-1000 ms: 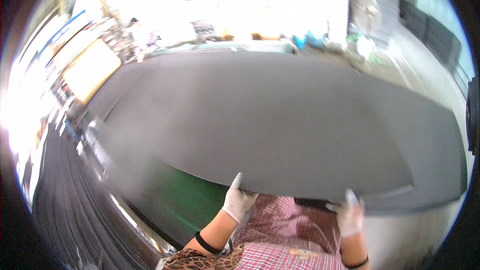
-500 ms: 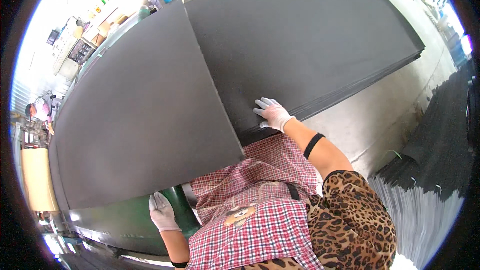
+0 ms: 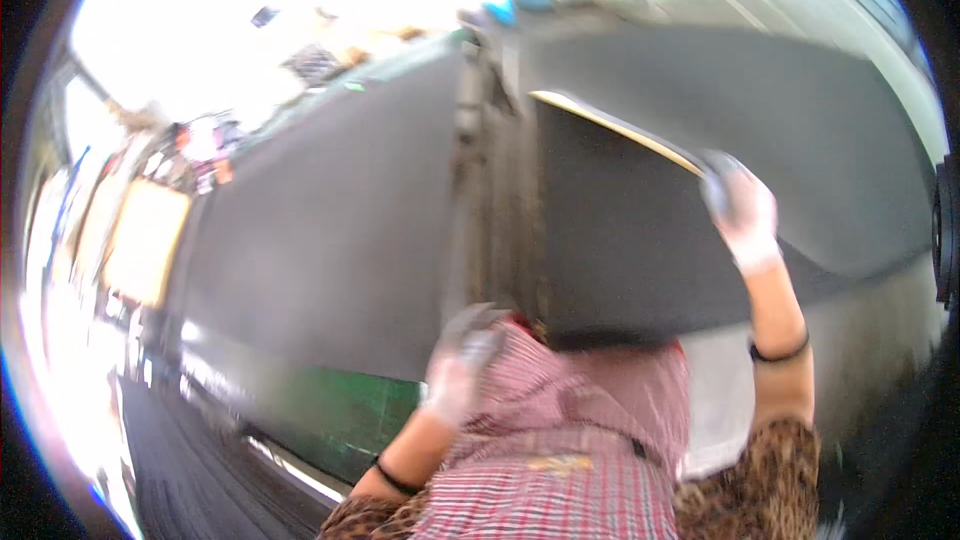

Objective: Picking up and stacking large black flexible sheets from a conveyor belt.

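1 sheet edge [image 3: 625, 128], right hand [image 3: 744, 212] gripping, left hand [image 3: 458, 370] near grey sheet [image 3: 335, 220]

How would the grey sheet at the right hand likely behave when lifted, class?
The grey sheet would probably bend: its near edge seems to curve beside the right hand. It may be awkward one-handed, spreading far wider than the hand. Its dull surface suggests modest slipperiness, though blur hides texture.

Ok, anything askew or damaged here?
A pale strip runs slantwise from the right hand across the dark sheet, out of line with its near edge. Blur hides whether it's a lifted edge or separate. No spill visible.
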### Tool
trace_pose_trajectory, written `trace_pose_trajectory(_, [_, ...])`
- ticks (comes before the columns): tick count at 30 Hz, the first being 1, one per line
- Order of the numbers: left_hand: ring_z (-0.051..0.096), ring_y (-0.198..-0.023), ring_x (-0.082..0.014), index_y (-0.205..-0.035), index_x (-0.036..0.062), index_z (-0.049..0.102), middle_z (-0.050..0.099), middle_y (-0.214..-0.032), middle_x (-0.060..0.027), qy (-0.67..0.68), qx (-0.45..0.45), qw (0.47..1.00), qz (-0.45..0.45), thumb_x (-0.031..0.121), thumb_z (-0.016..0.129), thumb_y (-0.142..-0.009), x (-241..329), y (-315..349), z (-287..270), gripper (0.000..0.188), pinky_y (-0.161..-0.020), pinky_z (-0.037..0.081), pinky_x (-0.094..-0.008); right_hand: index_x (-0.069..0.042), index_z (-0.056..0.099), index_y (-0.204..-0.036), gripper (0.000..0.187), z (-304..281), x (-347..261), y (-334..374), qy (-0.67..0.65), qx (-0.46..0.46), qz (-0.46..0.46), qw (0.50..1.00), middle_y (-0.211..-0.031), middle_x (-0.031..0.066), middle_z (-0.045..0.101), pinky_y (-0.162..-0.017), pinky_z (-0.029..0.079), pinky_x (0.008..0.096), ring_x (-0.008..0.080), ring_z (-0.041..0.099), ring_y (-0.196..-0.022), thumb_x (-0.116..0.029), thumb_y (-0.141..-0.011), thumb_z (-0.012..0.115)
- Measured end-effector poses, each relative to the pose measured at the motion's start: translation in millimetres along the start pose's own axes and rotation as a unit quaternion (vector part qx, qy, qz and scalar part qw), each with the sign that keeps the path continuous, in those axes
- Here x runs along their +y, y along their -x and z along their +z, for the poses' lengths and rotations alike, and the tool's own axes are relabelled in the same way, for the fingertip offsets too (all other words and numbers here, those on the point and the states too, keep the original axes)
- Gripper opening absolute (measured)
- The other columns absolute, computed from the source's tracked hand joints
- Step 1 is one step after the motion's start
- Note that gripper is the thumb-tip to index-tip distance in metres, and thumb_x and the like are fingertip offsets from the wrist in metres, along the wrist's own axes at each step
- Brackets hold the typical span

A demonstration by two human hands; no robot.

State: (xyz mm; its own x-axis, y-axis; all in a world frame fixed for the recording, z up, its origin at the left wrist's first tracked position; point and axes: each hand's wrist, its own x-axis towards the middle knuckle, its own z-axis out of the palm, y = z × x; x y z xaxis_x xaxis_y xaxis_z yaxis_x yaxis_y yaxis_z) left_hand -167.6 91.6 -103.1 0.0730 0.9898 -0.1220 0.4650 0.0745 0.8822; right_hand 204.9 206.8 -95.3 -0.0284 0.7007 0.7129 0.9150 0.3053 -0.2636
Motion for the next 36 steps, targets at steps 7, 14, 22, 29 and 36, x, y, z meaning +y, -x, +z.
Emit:
trace_pose_trajectory(7, [0.047,-0.116,-0.0169,-0.134,0.0067,0.04,0.049,-0.132,-0.0061,0.504,-0.018,0.836,-0.214,0.032,0.063,-0.088,-21.6,-71.0,110.4,0.057,-0.099,0.039,-0.0336,-0.008,0.049,-0.128,0.05,38.0,-14.6,220.1,-0.128,-0.307,-0.081,0.939,-0.132,0.0112,0.05,-0.105,0.033,0.0433,0.0295,0.047,-0.121,-0.027,-0.083,0.061])
trace_pose_trajectory(14, [0.055,-0.101,-0.0143,-0.118,0.0044,0.058,0.063,-0.112,-0.0006,0.525,-0.169,0.831,-0.077,0.023,0.062,-0.089,-106.1,-112.5,159.2,0.034,-0.089,0.044,-0.028,-0.013,0.04,-0.138,0.058,-25.4,22.8,202.0,-0.509,0.068,0.701,0.496,-0.141,0.0133,0.04,-0.097,0.038,0.048,0.0355,0.046,-0.12,-0.047,-0.092,0.042])
trace_pose_trajectory(22, [0.047,-0.123,-0.0181,-0.13,0.0012,0.049,0.055,-0.13,-0.0092,0.39,-0.107,0.913,0.059,0.023,0.055,-0.093,-70.3,-50.0,73.7,0.043,-0.102,0.036,-0.0283,-0.002,0.045,-0.134,0.052,-52.1,-41.1,131.7,-0.526,0.162,0.601,0.579,-0.135,0.0117,0.049,-0.103,0.036,0.0382,0.0268,0.045,-0.124,-0.036,-0.095,0.036])
trace_pose_trajectory(29, [0.056,-0.107,-0.0265,-0.114,0.0014,0.058,0.06,-0.118,-0.0122,0.537,0.222,0.804,-0.126,0.008,0.054,-0.084,-6.5,50.7,-145.6,0.031,-0.097,0.042,-0.0414,-0.003,0.049,-0.129,0.052,-92.7,-60.4,179.5,-0.572,0.169,0.544,0.59,-0.125,0.0118,0.053,-0.089,0.041,0.0443,0.028,0.049,-0.11,-0.038,-0.09,0.051])
trace_pose_trajectory(36, [0.049,-0.117,-0.0323,-0.127,0.004,0.05,0.054,-0.126,-0.0138,0.565,0.431,0.704,-0.005,0.039,0.054,-0.084,-189.2,152.6,-338.1,0.056,-0.103,0.034,-0.0464,0.002,0.045,-0.13,0.058,-154.4,44.6,245.2,-0.469,0.174,0.631,0.593,-0.13,0.0153,0.049,-0.1,0.033,0.0458,0.0319,0.045,-0.115,-0.038,-0.089,0.052])
